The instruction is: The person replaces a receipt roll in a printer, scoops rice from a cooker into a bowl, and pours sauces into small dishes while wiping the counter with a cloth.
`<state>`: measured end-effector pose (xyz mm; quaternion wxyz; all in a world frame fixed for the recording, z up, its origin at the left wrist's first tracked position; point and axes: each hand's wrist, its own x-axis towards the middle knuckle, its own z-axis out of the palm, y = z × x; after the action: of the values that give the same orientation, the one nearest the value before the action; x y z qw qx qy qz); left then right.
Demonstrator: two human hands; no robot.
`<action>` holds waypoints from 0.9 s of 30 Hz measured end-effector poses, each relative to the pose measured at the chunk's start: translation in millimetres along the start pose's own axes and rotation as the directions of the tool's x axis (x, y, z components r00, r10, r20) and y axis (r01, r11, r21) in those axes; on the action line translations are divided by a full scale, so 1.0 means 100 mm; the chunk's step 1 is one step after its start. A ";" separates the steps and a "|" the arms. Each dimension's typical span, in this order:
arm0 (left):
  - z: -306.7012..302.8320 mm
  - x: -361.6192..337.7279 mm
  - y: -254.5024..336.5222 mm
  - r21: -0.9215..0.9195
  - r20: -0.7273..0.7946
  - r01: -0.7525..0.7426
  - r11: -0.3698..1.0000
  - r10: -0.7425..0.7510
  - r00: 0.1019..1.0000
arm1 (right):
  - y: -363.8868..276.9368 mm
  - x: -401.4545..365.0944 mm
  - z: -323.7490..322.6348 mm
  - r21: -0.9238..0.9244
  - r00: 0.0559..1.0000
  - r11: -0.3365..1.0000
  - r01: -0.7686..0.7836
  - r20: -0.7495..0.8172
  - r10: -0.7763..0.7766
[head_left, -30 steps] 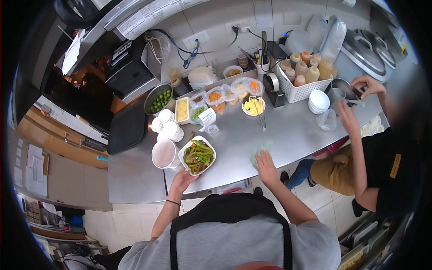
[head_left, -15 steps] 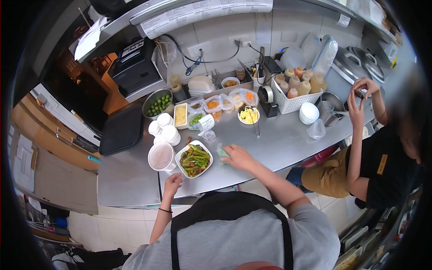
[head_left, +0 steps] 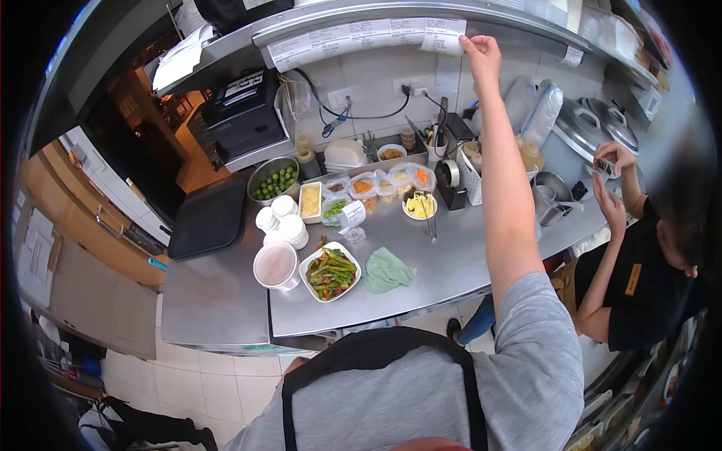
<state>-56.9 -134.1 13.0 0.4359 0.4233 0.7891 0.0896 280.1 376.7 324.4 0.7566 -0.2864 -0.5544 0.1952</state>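
My right hand [head_left: 481, 56] is raised to the shelf edge, thumb and fingers pinched at the right end of a printed order slip [head_left: 444, 35]. More printed slips [head_left: 338, 41] hang in a row to its left. Only a bit of skin from my left hand [head_left: 296, 365] shows beside my apron; its fingers are hidden. On the steel counter below, a white square bowl [head_left: 304, 279] holds cooked green vegetables with brown pieces [head_left: 332, 273]. A crumpled green cloth [head_left: 388, 270] lies right of the bowl, untouched.
A white tub [head_left: 275, 264], stacked white lids [head_left: 286, 225], bagged ingredients [head_left: 364, 184] and a bowl with yellow pieces and tongs [head_left: 419, 204] stand on the counter. A tape dispenser [head_left: 451, 184] is near the wall. At right, a co-worker [head_left: 632, 270] handles a small object.
My right hand has left the green cloth on the counter and reached up to the slip. The cloth now lies spread out. My left hand has dropped from beside the bowl toward my body.
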 end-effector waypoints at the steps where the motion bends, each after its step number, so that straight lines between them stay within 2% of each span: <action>1: 0.04 0.03 -0.07 0.005 -0.003 -0.002 1.000 0.002 1.000 | 0.01 0.03 -0.01 -0.029 0.999 0.999 -0.044 -0.014 0.044; 3: 0.10 0.05 -0.19 0.000 -0.012 -0.005 1.000 0.005 1.000 | 0.03 0.10 -0.01 -0.057 0.996 0.995 -0.087 -0.030 0.085; 5: 0.16 0.08 -0.32 -0.005 -0.019 -0.007 1.000 0.007 1.000 | 0.11 0.18 0.00 -0.180 0.982 0.971 0.159 -0.069 -0.174; 18: 0.45 0.35 -1.01 -0.060 -0.053 0.007 0.998 -0.011 0.999 | 0.16 0.24 0.06 -0.210 0.979 0.966 0.153 -0.102 -0.177; 27: 0.59 0.50 -1.39 -0.067 -0.068 0.045 0.997 -0.050 0.996 | 0.15 0.22 0.04 -0.189 0.987 0.978 0.090 -0.112 -0.112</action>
<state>-107.0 -197.4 -124.2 0.4237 0.3865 0.8104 0.1199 283.0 402.3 331.6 0.7685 -0.3377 -0.5365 0.0867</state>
